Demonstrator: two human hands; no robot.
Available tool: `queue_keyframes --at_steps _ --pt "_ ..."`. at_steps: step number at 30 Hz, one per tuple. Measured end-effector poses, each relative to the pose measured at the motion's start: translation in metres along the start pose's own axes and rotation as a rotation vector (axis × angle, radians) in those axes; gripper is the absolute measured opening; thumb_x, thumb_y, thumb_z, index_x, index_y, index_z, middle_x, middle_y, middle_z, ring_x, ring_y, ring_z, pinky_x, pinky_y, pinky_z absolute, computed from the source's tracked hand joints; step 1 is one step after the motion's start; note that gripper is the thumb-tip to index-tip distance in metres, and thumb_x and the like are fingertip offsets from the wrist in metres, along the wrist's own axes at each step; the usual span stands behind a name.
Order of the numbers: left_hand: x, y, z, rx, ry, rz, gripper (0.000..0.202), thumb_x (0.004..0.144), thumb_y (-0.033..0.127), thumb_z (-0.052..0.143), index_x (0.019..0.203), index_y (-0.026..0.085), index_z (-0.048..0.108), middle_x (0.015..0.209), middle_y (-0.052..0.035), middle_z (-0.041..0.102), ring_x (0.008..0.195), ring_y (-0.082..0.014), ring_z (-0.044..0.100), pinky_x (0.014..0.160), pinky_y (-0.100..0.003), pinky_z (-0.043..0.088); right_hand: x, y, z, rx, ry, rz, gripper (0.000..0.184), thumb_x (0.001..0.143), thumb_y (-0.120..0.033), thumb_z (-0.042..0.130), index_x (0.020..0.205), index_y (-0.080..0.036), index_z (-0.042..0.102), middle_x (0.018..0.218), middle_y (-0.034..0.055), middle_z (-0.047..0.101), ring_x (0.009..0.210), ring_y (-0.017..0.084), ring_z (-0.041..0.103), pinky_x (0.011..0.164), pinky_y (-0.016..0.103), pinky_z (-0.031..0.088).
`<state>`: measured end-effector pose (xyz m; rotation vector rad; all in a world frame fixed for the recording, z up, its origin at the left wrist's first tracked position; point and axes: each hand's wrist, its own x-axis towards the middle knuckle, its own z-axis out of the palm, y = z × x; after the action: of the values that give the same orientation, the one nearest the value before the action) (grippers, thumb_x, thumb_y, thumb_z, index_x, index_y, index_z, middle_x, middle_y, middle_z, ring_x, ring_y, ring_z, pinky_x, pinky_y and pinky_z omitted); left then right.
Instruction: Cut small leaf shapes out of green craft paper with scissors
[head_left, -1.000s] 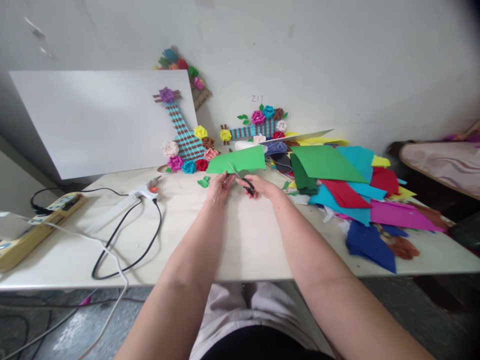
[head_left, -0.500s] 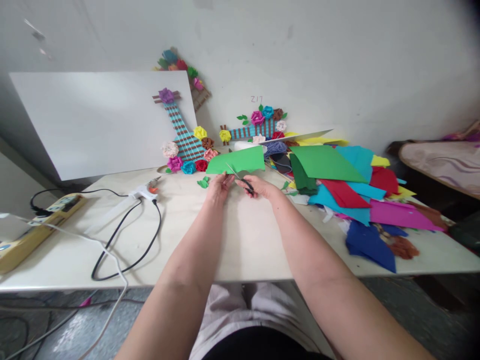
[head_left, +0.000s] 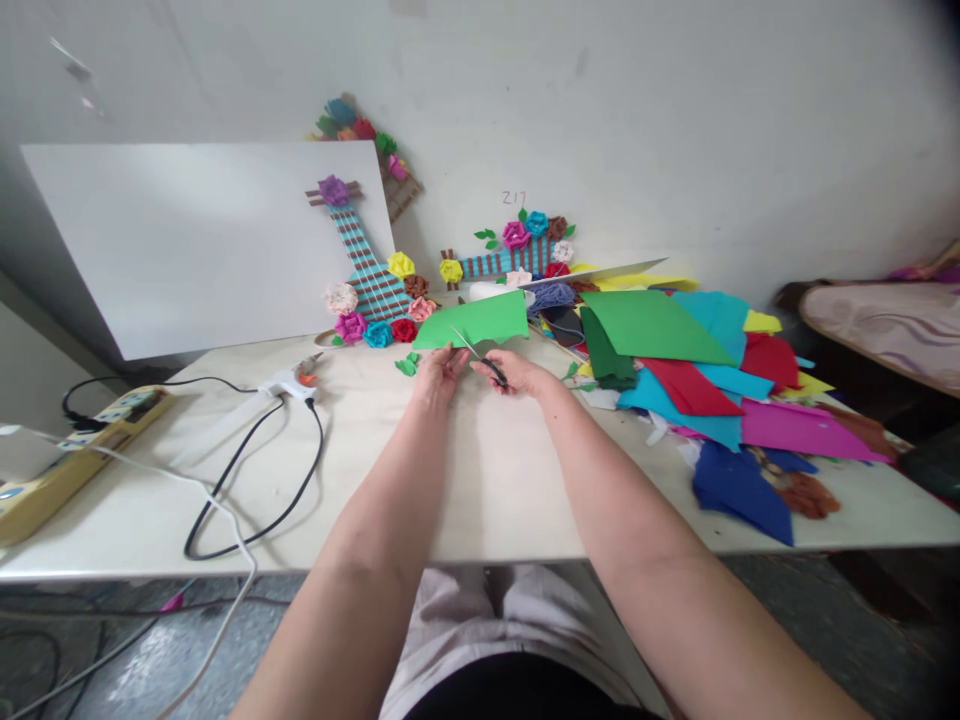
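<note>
My left hand (head_left: 444,371) pinches the near edge of a bright green sheet (head_left: 480,320) of paper or thin foam, held up over the table. My right hand (head_left: 517,373) is closed around the dark handles of a pair of scissors (head_left: 493,370). Its blade points up and left and lies over the sheet's near edge, close to my left fingertips. Small green cut-out leaves (head_left: 407,365) lie on the table left of my left hand. Whether the blades are apart cannot be made out.
A glue gun (head_left: 287,385) with a looping black cord and a yellow power strip (head_left: 82,460) lie at left. Guitar-shaped, flower-trimmed crafts (head_left: 367,265) lean against a white board (head_left: 202,250). Coloured sheets (head_left: 660,325) pile up at right, beside purple yarn (head_left: 553,296).
Almost nothing differs. Both hands, the scissors and the green sheet keep their places, with only a very slight shift of the whole view.
</note>
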<state>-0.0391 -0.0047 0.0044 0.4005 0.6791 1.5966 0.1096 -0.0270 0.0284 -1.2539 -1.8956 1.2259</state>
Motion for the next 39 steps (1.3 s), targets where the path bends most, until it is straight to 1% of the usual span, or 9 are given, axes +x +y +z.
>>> queue_keyframes --at_steps 8,12,18,23,29,34,39 --pt "-0.001 0.000 0.000 0.003 -0.021 0.010 0.020 0.079 0.002 0.050 0.062 0.012 0.052 0.061 -0.0051 0.062 0.062 -0.0139 0.064 0.075 -0.030 0.055 0.000 -0.001 0.001 0.003 -0.006 0.010 0.025 0.081 -0.036 0.057 0.074 -0.019 0.041 0.047 -0.0077 0.043 0.033 0.005 0.039 0.030 0.017 0.023" --pt "0.000 0.001 0.000 0.002 -0.027 0.000 0.017 0.079 0.004 0.051 0.065 0.013 0.054 0.062 -0.0045 0.062 0.062 -0.0129 0.064 0.074 -0.028 0.055 -0.002 -0.004 0.002 0.006 -0.009 0.011 0.024 0.081 -0.034 0.058 0.073 -0.019 0.039 0.046 -0.0081 0.042 0.033 0.005 0.039 0.030 0.016 0.022" --pt "0.001 -0.001 -0.001 0.008 -0.020 0.025 0.015 0.079 0.006 0.052 0.066 0.013 0.054 0.062 -0.0041 0.062 0.061 -0.0130 0.064 0.074 -0.029 0.055 -0.005 -0.007 0.002 0.002 -0.012 0.006 0.023 0.083 -0.032 0.054 0.072 -0.019 0.039 0.046 -0.0079 0.043 0.033 0.005 0.039 0.030 0.017 0.022" --pt "0.001 -0.003 -0.002 0.043 -0.048 0.075 0.016 0.078 0.008 0.055 0.064 0.014 0.049 0.059 -0.0021 0.061 0.060 -0.0127 0.064 0.074 -0.029 0.054 -0.001 -0.002 0.001 0.011 -0.021 -0.005 0.021 0.083 -0.031 0.054 0.073 -0.019 0.041 0.046 -0.0083 0.044 0.032 0.005 0.039 0.030 0.017 0.022" --pt "-0.006 0.000 0.003 0.089 -0.034 0.114 0.023 0.077 0.009 0.057 0.062 0.016 0.042 0.054 -0.0006 0.058 0.055 -0.0131 0.063 0.069 -0.029 0.053 0.000 -0.001 0.001 0.002 -0.027 -0.008 0.020 0.082 -0.029 0.054 0.072 -0.019 0.040 0.046 -0.0081 0.044 0.031 0.005 0.039 0.029 0.017 0.022" --pt "-0.009 0.002 0.005 0.086 -0.039 0.135 0.021 0.077 0.014 0.061 0.066 0.017 0.043 0.055 0.0016 0.057 0.054 -0.0118 0.062 0.071 -0.029 0.053 0.000 -0.002 -0.002 -0.009 -0.048 -0.042 0.022 0.078 -0.029 0.058 0.070 -0.018 0.041 0.046 -0.0077 0.045 0.031 0.005 0.039 0.029 0.017 0.022" --pt "-0.006 0.004 0.003 0.110 -0.061 0.140 0.021 0.079 0.018 0.060 0.068 0.017 0.043 0.051 0.0034 0.054 0.053 -0.0115 0.062 0.074 -0.031 0.052 0.002 0.001 -0.006 0.022 -0.098 -0.091 0.025 0.079 -0.032 0.059 0.068 -0.018 0.041 0.045 -0.0071 0.046 0.031 0.005 0.039 0.028 0.017 0.022"
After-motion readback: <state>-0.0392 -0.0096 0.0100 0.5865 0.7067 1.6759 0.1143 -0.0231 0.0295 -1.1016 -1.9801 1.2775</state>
